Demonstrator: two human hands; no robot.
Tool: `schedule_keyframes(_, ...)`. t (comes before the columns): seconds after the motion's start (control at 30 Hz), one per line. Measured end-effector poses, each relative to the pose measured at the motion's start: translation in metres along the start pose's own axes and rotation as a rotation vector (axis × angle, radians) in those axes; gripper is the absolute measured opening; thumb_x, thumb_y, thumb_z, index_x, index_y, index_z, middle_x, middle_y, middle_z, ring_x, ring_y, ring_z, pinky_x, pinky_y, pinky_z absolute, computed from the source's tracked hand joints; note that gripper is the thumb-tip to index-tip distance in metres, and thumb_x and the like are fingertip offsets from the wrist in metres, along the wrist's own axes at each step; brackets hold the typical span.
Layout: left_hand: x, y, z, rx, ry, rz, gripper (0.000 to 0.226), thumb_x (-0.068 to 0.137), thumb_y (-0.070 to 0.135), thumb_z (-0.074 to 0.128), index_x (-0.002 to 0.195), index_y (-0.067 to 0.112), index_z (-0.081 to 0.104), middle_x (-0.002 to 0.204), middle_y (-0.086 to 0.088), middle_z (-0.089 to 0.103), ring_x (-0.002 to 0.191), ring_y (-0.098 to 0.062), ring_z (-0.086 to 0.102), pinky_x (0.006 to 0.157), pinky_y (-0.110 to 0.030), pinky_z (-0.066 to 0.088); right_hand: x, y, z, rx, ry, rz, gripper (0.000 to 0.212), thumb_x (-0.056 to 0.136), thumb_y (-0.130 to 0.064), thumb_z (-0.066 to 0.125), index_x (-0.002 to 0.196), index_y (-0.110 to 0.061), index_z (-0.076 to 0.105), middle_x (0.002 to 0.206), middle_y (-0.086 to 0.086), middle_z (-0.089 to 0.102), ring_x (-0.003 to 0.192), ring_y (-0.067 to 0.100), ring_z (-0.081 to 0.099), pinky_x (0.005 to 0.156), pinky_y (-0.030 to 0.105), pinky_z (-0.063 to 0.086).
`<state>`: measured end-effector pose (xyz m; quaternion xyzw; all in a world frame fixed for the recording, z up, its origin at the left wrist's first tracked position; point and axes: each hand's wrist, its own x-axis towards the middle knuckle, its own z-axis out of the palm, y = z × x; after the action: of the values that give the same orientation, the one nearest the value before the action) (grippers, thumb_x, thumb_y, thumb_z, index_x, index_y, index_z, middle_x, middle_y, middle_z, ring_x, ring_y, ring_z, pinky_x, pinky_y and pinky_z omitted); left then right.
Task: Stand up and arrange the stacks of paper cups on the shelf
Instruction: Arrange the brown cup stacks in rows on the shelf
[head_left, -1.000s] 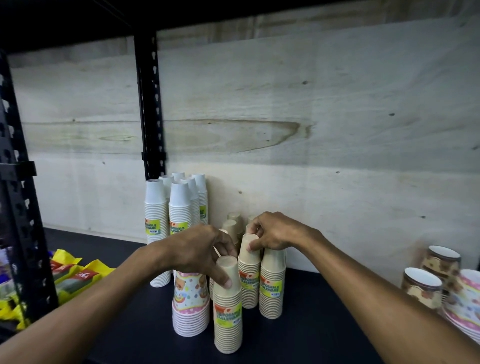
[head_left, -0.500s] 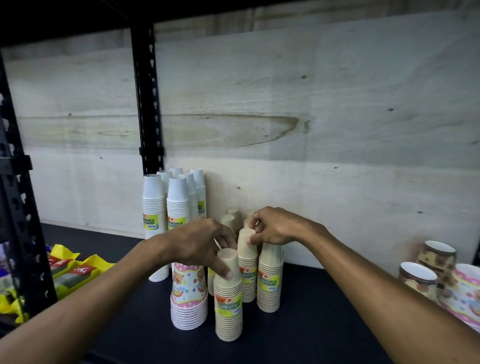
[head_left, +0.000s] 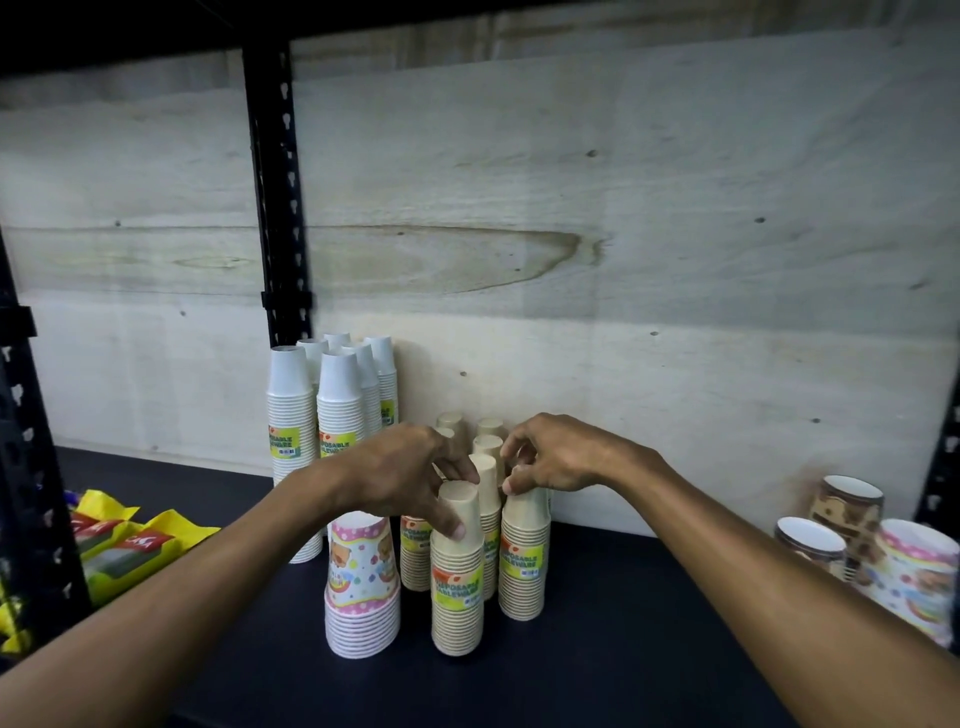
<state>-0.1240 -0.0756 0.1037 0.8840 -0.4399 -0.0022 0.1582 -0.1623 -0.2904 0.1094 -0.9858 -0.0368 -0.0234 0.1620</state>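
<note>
Presently I log beige cup stacks (head_left: 457, 571) upright, yellow-labelled; left hand (head_left: 400, 478) and right hand (head_left: 550, 457) pinch their tops; white stacks (head_left: 311, 410) at ten o'clock, patterned stack (head_left: 362, 587) alongside.

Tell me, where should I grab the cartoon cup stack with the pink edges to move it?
Probably wrap your fingers around the cartoon cup stack at its middle, coming from the front-left, where the black shelf is open. It stands upside down and narrows upward, and brown cup stacks crowd its right side.

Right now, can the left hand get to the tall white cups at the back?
Probably yes. The left hand is on the front tan stack, and the white stacks stand just behind and left of it, upright, with nothing between them.
</note>
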Motion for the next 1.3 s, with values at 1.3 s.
schedule_keyframes(1.3, 0.019, -0.036, -0.031, 0.016, 0.258, -0.092, 0.023, 0.08, 0.036, 0.078, 0.098, 0.021, 0.076, 0.095, 0.009, 0.075, 0.073, 0.005, 0.066, 0.068, -0.014, 0.054, 0.016, -0.009, -0.01, 0.028, -0.008, -0.129, 0.04, 0.088, -0.034, 0.073, 0.127, -0.024, 0.065, 0.117, -0.004, 0.068, 0.105, 0.014, 0.064, 0.093, 0.033, 0.052)
